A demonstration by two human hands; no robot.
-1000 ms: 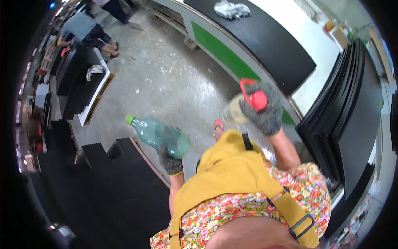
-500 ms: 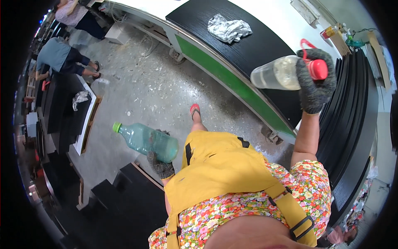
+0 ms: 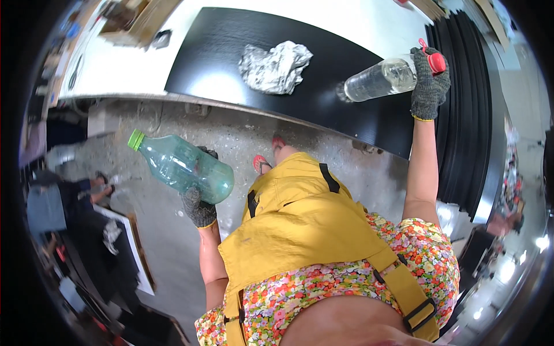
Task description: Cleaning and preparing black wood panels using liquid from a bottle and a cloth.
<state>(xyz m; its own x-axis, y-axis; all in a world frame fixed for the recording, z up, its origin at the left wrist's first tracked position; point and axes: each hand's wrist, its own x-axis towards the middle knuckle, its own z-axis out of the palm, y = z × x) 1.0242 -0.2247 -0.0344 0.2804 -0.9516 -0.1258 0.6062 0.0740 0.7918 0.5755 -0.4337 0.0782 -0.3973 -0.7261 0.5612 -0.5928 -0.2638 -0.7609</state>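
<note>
R grip [image 3: 431,86] on clear btl [image 3: 381,79], now farther over blk board [image 3: 321,92]

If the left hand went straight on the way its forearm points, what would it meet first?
Past the green bottle in its grip, probably the near edge of the white table; depth is unclear, so the left hand might pass above.

The counter [image 3: 130,69] now lies straight ahead; the right hand [image 3: 430,87] brings the clear bottle [image 3: 381,81] from above the floor [image 3: 167,230] to over the black panel [image 3: 320,83].
</note>
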